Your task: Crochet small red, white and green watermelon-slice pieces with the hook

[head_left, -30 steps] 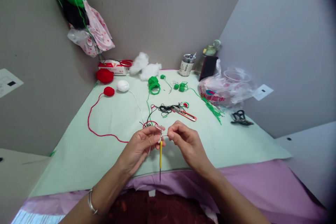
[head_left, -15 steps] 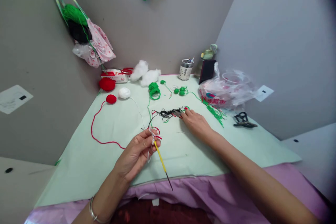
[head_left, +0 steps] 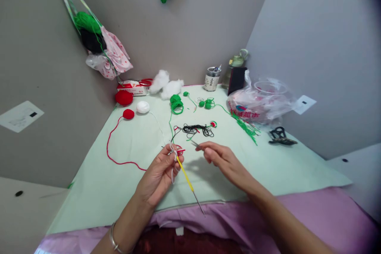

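Note:
My left hand [head_left: 162, 172] is closed on a yellow-handled crochet hook [head_left: 186, 174] and a small piece of white yarn work [head_left: 175, 154]; the hook's metal end points down and right. A white loop hangs below the fingers. Just to the right, my right hand [head_left: 222, 158] pinches a small grey pointed metal tool [head_left: 195, 144], its tip toward the left hand. The fingers hide the rest of that tool. Behind the hands lies a tangle of black yarn [head_left: 198, 129], with a small red, white and green piece [head_left: 213, 124] at its right end.
Red yarn balls [head_left: 128, 114], a white ball [head_left: 143, 107], white stuffing [head_left: 172, 88] and green yarn [head_left: 176, 104] lie toward the back. On the right are green strands [head_left: 245, 127], a plastic bag [head_left: 258, 101] and a black claw clip [head_left: 281, 137]. A pen tin [head_left: 212, 79] stands behind.
My right hand has lifted the grey metal tool off the black yarn and brought it toward my left hand. My left hand keeps its hold on the hook and white work.

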Tool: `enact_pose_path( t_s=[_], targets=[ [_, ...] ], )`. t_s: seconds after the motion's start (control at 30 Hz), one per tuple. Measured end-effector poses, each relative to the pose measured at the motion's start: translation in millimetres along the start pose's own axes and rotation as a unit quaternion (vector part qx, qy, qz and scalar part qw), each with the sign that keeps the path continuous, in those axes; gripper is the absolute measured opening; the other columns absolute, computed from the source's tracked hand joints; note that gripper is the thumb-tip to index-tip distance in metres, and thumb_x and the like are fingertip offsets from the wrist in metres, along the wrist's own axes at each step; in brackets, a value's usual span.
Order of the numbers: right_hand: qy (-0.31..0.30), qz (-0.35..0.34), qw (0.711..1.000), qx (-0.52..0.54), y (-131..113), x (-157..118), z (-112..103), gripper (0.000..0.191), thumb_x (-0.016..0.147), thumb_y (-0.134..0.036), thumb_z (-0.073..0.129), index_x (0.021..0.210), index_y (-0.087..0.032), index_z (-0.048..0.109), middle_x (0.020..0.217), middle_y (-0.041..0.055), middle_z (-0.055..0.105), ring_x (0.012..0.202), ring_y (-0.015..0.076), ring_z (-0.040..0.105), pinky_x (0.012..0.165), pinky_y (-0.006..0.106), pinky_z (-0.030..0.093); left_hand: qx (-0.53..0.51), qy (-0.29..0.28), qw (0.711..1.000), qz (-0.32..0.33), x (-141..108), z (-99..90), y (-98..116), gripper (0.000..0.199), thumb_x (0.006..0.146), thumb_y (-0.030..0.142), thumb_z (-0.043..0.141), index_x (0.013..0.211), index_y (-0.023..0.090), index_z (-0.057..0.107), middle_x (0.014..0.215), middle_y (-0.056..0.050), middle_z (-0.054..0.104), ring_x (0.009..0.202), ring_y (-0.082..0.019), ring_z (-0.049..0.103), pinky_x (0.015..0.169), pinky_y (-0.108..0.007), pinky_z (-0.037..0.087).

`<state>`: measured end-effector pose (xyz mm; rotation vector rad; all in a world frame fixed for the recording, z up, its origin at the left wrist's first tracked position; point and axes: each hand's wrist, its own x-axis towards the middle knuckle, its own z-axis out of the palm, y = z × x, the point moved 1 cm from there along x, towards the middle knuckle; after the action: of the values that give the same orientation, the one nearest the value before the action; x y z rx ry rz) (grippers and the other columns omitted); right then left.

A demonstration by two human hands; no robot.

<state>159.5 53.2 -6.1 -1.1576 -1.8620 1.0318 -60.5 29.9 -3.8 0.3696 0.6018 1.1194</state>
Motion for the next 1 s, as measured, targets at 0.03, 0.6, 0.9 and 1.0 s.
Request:
enact_pose_path(
  t_s=[0.03, 0.6, 0.9, 1.0],
  targets=[
    [-0.007, 0.004, 0.999, 0.046, -4, -4, 8, 0.042, 0.105, -0.055, 0.049, 0.108, -0.021, 0.074, 0.079, 0.0014, 0.062, 0.072, 0.0167, 0.054, 0.068, 0.028, 0.043, 0.0, -0.002, 1.0, 0.001, 0, 0.6, 0, 0.027, 0.074, 0.01, 0.094, 0.089, 0.017, 0.073, 0.083, 0.001, 0.071, 0.072, -0.007, 0.072, 0.064, -0.01, 0.061],
    [-0.114, 0.109, 0.953, 0.259, -18, -19, 24, 0.049, 0.102, -0.061, 0.056, 0.095, -0.017, 0.075, 0.067, -0.0043, 0.044, 0.059, 0.0104, 0.034, 0.054, 0.026, 0.026, 0.007, -0.049, 0.998, 0.023, -7, 7.6, 3, 0.03, 0.067, 0.015, 0.101, 0.082, 0.017, 0.075, 0.084, 0.001, 0.071, 0.067, -0.006, 0.07, 0.059, -0.009, 0.058],
    [-0.036, 0.07, 0.966, 0.245, -30, -24, 38, 0.043, 0.101, -0.057, 0.059, 0.093, -0.018, 0.074, 0.068, -0.0044, 0.044, 0.062, 0.0107, 0.035, 0.059, 0.026, 0.03, 0.014, -0.053, 0.998, 0.017, -5, 7.5, -2, 0.027, 0.067, 0.017, 0.1, 0.079, 0.017, 0.076, 0.081, 0.001, 0.073, 0.067, -0.009, 0.073, 0.058, -0.011, 0.06],
    [-0.006, 0.066, 0.964, 0.257, -30, -25, 46, 0.043, 0.1, -0.057, 0.06, 0.093, -0.018, 0.076, 0.065, -0.0049, 0.043, 0.06, 0.0107, 0.034, 0.059, 0.026, 0.031, 0.008, -0.043, 0.999, 0.021, -5, 8.0, -3, 0.029, 0.066, 0.016, 0.101, 0.08, 0.018, 0.076, 0.085, 0.001, 0.075, 0.067, -0.007, 0.074, 0.059, -0.009, 0.059]
  ],
)
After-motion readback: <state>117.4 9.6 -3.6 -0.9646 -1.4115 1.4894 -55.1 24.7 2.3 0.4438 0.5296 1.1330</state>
